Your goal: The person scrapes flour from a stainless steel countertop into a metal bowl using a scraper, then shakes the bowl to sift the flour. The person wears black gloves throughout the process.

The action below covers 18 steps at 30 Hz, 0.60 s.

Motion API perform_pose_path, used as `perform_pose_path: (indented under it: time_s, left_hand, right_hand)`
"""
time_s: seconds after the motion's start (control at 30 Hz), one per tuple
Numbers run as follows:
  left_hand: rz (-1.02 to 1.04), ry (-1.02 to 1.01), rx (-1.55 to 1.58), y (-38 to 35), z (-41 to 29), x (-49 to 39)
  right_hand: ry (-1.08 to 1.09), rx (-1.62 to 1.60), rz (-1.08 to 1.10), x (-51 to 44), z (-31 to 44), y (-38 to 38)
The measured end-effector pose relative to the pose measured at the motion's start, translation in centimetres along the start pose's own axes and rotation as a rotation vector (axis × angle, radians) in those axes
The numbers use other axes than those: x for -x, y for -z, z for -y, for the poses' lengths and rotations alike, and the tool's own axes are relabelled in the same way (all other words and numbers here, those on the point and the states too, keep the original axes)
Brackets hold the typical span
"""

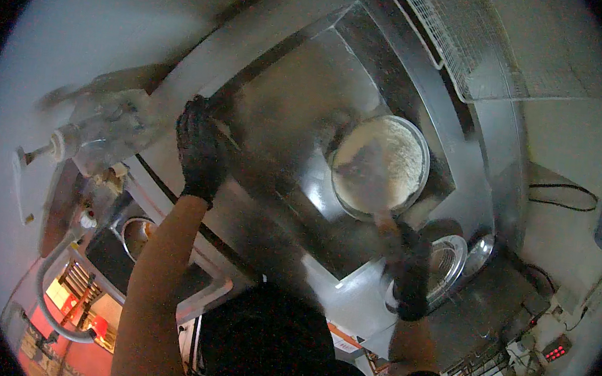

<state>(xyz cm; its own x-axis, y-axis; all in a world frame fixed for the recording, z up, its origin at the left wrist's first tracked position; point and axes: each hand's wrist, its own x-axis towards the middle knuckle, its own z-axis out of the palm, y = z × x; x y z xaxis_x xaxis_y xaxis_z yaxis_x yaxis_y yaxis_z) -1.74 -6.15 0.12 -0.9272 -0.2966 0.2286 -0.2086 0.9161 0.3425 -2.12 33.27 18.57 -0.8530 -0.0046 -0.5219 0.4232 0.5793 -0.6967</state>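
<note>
My left hand (199, 148), in a black glove, lies at the left rim of a deep stainless-steel basin (301, 74). Its fingers point away from me and look close together; what lies under them is hidden. Inside the basin, at the right, stands a round metal bowl (426, 170) with pale, flour-like powder (404, 157). A dark, see-through blur lies over the bowl's middle and runs down towards my right hand. My right hand (409, 277), also black-gloved, is smeared by motion near the basin's front right corner. Its fingers cannot be made out.
A clear pump bottle (116, 132) stands at left. Below it are a sink (110, 248) holding a metal bowl (136, 234) and a grey hose (42, 277). A metal strainer (448, 267) sits beside my right hand. A wire basket (456, 45) hangs over the back right edge.
</note>
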Motion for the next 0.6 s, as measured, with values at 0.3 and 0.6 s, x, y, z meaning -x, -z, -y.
perform_pose_path:
  time_s: [0.3,0.6]
  left_hand:
    - [0.014,-0.015,-0.002,0.2,-0.1,0.0]
    - [0.019,-0.028,-0.016,0.3,-0.4,0.0]
  right_hand:
    - [0.168,0.122,0.246,-12.1,-7.3,-20.4]
    - [0.850,0.632,-0.085,-20.7,-12.7,-29.7]
